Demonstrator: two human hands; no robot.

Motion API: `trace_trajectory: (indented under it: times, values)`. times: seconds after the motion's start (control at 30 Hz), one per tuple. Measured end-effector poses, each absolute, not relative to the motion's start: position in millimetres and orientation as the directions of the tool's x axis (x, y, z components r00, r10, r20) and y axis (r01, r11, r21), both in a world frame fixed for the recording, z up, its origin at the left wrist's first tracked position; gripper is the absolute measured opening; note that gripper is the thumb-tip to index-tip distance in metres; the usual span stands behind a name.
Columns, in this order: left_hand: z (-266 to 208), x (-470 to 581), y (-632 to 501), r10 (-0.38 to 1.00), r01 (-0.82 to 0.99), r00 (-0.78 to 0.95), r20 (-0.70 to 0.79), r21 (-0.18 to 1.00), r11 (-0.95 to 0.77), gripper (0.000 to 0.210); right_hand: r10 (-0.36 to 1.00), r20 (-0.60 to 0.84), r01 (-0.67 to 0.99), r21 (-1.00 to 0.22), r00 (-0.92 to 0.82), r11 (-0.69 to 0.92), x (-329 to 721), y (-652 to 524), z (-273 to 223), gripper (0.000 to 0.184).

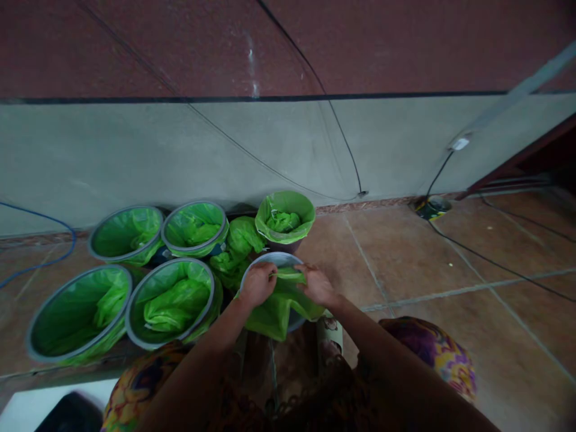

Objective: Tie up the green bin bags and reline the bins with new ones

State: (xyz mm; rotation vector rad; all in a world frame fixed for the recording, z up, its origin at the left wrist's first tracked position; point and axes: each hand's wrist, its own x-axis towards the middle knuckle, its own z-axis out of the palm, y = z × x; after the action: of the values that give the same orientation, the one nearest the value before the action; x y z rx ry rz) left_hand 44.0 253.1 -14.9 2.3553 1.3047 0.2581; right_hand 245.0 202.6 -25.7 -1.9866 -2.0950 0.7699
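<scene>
A green plastic bag (274, 306) is stretched between my two hands over a grey bin (275, 258) on the floor in front of me. My left hand (258, 283) pinches the bag's edge on the left side. My right hand (317, 284) is closed on the same edge at the right. The bag's lower part hangs over the near side of the bin and hides much of it. Just behind stands a bin lined in green (288, 231), its bag folded over the rim. Loose green bags (240, 240) lie to the left of it.
Several grey-rimmed bins with green liners stand at left, among them a near one (173, 303) and a far one (195, 228). A painted wall (180, 150) runs behind them. Cables cross the wall and floor. A small tin (432, 207) holds a pole at right.
</scene>
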Motion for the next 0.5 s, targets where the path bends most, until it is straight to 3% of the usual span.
trace_trajectory:
  times: [0.1,0.27,0.5]
  values:
    - [-10.4,44.9,248.3,0.835,0.763,0.55,-0.007,0.41,-0.499,0.014,0.969,-0.243,0.894,-0.443,-0.044,-0.071,244.2,205.5,-23.6,0.026]
    - [-17.0,33.2,244.6,0.879,0.879,0.459,-0.125,0.204,-0.43,0.021,0.99,-0.124,0.891,-0.439,0.064,-0.113,249.9,205.5,-13.9,0.031]
    - [-27.1,0.7,256.1,0.973,0.988,0.152,-0.176,0.004,-0.154,0.028,0.94,-0.175,0.897,-0.29,0.292,-0.333,275.3,205.1,0.7,0.032]
